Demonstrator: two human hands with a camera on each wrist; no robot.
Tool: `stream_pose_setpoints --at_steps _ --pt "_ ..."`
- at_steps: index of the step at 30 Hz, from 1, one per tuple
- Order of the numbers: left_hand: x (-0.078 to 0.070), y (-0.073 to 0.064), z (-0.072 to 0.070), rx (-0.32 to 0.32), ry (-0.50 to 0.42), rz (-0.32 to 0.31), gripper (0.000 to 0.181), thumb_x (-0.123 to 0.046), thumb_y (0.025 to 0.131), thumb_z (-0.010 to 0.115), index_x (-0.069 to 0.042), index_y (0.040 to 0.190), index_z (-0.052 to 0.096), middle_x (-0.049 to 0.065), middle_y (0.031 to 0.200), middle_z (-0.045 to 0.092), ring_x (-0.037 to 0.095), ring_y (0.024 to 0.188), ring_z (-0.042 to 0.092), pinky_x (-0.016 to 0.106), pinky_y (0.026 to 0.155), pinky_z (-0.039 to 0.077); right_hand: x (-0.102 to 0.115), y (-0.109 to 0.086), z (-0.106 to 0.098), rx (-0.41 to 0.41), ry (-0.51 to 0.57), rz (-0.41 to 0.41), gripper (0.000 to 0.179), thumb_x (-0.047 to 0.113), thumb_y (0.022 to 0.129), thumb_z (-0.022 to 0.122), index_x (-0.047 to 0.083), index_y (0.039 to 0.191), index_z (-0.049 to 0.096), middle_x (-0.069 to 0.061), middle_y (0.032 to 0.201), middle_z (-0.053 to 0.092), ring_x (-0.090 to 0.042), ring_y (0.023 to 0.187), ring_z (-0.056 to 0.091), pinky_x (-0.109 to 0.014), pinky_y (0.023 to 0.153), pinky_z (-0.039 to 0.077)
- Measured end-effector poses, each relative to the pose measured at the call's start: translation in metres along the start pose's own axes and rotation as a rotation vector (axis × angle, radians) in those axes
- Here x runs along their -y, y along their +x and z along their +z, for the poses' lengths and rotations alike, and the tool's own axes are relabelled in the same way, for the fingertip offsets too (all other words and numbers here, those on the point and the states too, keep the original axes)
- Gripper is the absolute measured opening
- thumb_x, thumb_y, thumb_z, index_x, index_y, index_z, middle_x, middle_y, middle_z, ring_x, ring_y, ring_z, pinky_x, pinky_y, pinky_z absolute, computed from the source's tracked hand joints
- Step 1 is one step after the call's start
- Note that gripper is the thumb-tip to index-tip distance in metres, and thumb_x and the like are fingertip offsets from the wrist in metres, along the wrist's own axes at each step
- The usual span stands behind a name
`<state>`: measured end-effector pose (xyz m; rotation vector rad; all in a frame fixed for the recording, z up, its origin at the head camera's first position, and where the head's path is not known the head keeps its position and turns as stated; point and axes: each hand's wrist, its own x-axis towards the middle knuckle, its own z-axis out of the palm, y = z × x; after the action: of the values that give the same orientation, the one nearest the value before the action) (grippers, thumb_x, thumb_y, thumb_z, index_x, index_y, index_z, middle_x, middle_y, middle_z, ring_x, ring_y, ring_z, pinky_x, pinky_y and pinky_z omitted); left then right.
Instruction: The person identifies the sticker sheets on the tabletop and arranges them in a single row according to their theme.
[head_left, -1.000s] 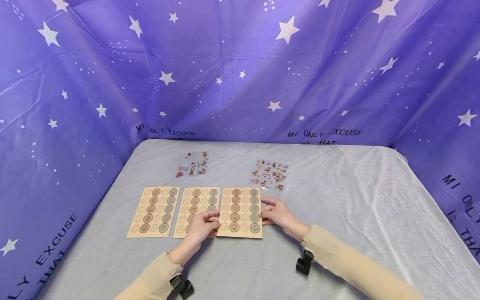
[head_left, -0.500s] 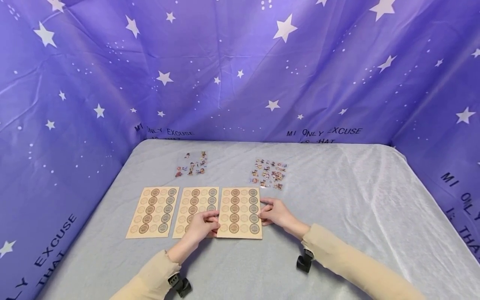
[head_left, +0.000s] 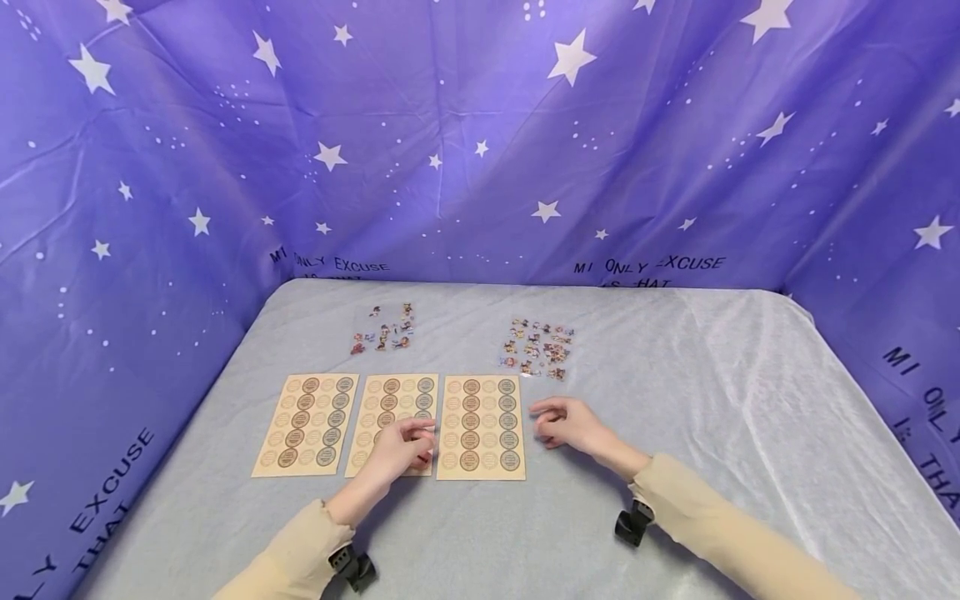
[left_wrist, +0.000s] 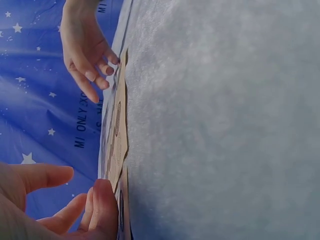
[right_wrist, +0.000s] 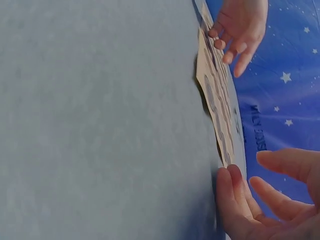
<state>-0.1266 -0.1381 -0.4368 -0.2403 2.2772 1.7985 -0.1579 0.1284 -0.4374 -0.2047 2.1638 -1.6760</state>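
Note:
Three tan sticker sheets printed with rows of round seals lie side by side: a left sheet [head_left: 305,425], a middle sheet [head_left: 367,417] and a right sheet [head_left: 482,427]. My left hand [head_left: 401,450] hovers over the middle sheet's lower right part and hides some of its seals. It holds nothing; in the left wrist view its thumb [left_wrist: 52,176] stands apart from the loosely bent fingers. My right hand [head_left: 572,427] is just right of the right sheet, a small gap from its edge, fingers loosely bent and holding nothing.
Two clear sheets of small colourful figure stickers lie farther back, one on the left [head_left: 384,329] and one on the right [head_left: 537,348]. A grey cloth [head_left: 712,400] covers the table. Purple star-printed curtains [head_left: 480,150] stand behind and at both sides.
Both hands have let go of the right sticker sheet, which now lies flat. My right hand has drawn away to the right, and my left hand slightly to the left.

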Motion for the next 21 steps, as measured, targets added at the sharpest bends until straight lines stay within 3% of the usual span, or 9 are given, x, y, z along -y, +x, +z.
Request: stream_pose_setpoints --at_steps 12,21 --pt "-0.011 0.021 0.005 0.109 0.008 0.083 0.036 0.005 0.075 0.051 0.011 0.11 0.055 0.015 0.079 0.061 0.015 0.061 0.056 0.028 0.056 0.051 0.004 0.0 -0.027 -0.052 -0.038 0.016 0.037 -0.003 0.08 0.055 -0.015 0.114 0.047 -0.026 0.095 0.059 -0.028 0.079 0.061 -0.036 0.07 0.053" --pt "-0.023 0.044 0.01 0.142 0.025 0.11 0.034 -0.001 0.08 0.053 0.01 0.112 0.053 0.02 0.081 0.06 0.016 0.061 0.058 0.032 0.061 0.053 0.003 0.005 -0.043 -0.075 -0.045 -0.007 0.04 -0.001 0.08 0.053 -0.015 0.118 0.044 -0.029 0.1 0.057 -0.031 0.084 0.06 -0.036 0.073 0.052"
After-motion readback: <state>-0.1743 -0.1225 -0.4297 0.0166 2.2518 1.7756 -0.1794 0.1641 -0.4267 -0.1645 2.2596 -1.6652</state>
